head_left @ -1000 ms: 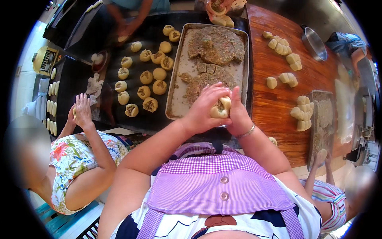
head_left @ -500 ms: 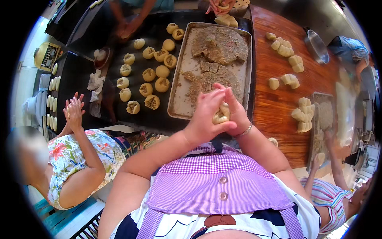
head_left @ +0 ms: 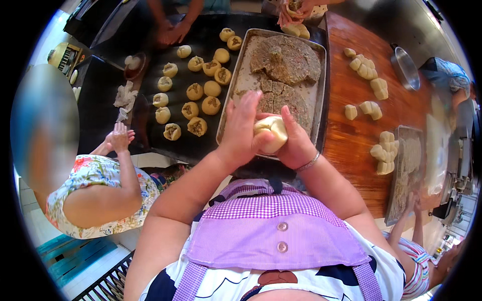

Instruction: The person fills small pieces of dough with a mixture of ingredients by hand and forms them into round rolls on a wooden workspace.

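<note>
A pale ball of dough (head_left: 272,134) with a fold across its top sits between my hands, over the near edge of the filling tray. My right hand (head_left: 298,145) cups it from the right, thumb up along its side. My left hand (head_left: 242,125) has its fingers stretched upward, with its thumb and palm against the ball's left side. Beyond my hands lies a metal tray (head_left: 232,113) holding a thick slab of brownish minced filling (head_left: 286,57), part of it cut into blocks. Left of the tray, several filled dough buns (head_left: 197,126) stand in rows, many with filling showing on top.
Right, a wooden table (head_left: 346,145) carries several dough pieces (head_left: 385,153), a metal bowl (head_left: 405,67) and a second filling tray (head_left: 401,175). A co-worker (head_left: 110,195) stands at my left with hands together. Other people's hands (head_left: 173,32) work at the far side.
My left hand has opened out from around the dough ball, its fingers now stretched upward. More of the ball shows in my right hand. The left co-worker's hands have lowered.
</note>
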`<state>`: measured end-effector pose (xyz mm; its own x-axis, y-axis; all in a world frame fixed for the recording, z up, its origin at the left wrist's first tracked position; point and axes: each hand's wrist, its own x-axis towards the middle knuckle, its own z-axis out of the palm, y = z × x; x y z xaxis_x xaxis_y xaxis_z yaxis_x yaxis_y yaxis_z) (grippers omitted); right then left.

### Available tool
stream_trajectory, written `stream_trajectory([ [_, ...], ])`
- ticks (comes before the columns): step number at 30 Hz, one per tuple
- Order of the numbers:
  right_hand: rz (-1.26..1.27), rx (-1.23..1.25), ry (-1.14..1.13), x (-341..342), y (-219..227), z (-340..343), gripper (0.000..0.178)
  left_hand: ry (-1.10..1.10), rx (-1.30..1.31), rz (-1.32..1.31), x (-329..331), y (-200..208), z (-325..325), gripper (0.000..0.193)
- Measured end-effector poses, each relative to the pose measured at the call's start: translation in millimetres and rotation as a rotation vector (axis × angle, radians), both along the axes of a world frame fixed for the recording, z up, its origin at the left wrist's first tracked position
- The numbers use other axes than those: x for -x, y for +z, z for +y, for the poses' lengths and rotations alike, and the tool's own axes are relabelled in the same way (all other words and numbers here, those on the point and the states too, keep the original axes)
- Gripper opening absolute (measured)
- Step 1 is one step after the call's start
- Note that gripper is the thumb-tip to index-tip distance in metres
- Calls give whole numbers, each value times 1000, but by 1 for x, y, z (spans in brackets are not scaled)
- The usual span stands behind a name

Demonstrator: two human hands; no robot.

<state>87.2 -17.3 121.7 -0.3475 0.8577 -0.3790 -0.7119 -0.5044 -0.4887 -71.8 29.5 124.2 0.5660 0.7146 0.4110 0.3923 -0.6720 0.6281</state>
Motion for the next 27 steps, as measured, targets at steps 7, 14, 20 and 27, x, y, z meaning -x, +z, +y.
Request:
stream_trajectory([
  [7, -112, -173, -272, 31, -7, -10, 69, 4, 19, -375, -19, -7, -29, 37],
  [14, 203, 36, 119, 9, -6, 2, 75, -323, 99, -409, 9, -4, -2, 42],
  [20, -25, 10, -85, 34, -30, 12, 55, 83, 20, -186, 15, -23, -3, 72],
  [27, -254, -202, -338, 65, -30, -4, 50, 163, 161, -563, 0, -33, -18, 26],
])
